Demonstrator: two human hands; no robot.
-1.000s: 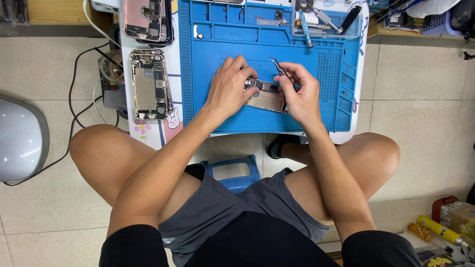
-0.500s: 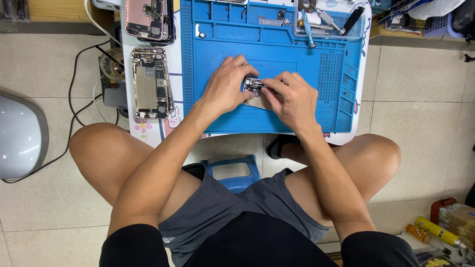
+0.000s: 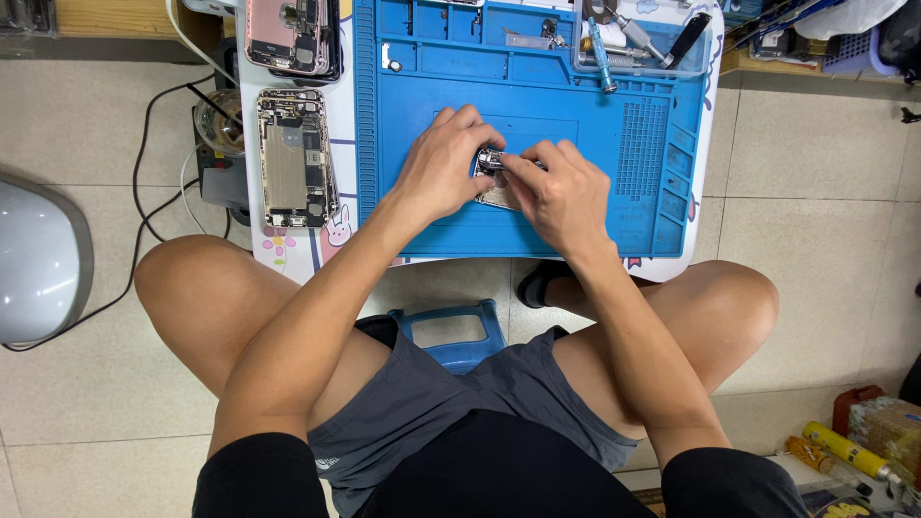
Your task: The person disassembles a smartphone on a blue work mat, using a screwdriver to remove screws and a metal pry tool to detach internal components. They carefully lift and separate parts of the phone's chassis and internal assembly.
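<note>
Both my hands meet over a small opened phone part [image 3: 497, 182] lying on the blue repair mat [image 3: 537, 115]. My left hand [image 3: 441, 163] rests curled on its left side and holds it down. My right hand [image 3: 561, 197] covers its right side, with fingertips pinching at the metal top end of the part. Most of the part is hidden under my fingers. No tool shows in either hand.
An opened phone body [image 3: 291, 158] lies left of the mat, another phone [image 3: 293, 34] above it. Screwdrivers and tweezers [image 3: 614, 43] sit in the mat's top tray. A grey domed device [image 3: 38, 259] stands on the floor at left; a blue stool [image 3: 451, 331] is under me.
A second ago my right hand held tweezers raised above the part. It has since come down and closed over the part, and the tweezers are out of sight. My left hand stayed put.
</note>
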